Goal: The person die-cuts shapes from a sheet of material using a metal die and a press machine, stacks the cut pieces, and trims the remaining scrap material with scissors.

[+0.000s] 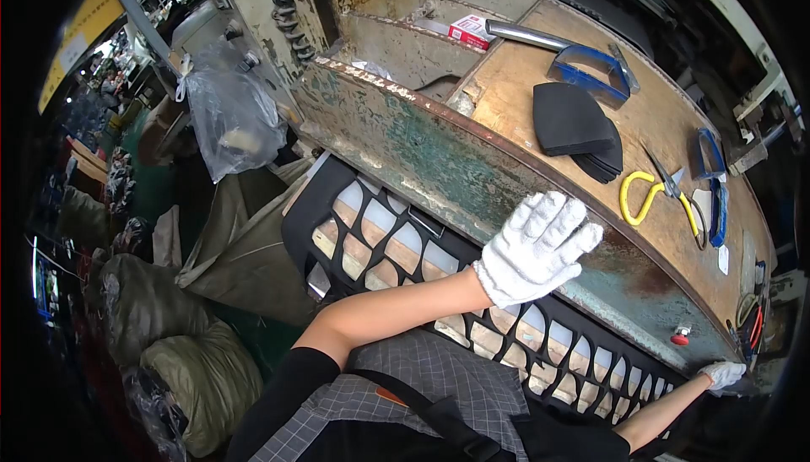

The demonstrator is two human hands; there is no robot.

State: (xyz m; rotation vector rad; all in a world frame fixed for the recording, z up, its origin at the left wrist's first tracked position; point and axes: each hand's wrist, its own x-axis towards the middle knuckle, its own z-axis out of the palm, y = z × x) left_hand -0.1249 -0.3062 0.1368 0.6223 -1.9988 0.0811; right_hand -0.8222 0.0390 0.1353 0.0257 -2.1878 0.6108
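On my feed the left hand [538, 249] sits just right of centre, back toward me, its fingers spread and nothing showing in them; the palm side is hidden. The right hand [724, 375] is small at the lower right, near the bench's end and beside a red knob [680, 338], and I can't tell whether its fingers are open or closed. The perforated black sheet [550, 308] lies between the person's body and the bench's metal front [422, 162], its long axis slanting from left of centre down to the lower right. What I watch is how it lies from those fingers: the left hand is over its upper edge and the metal front, near the sheet's middle, with its fingers angled across that axis; contact I can't confirm. Upper right, on the bench [506, 116], a stack of black pieces [574, 120] rests beyond the left fingertips, with yellow-handled scissors [672, 185] close by; the left hand is nearer to both.
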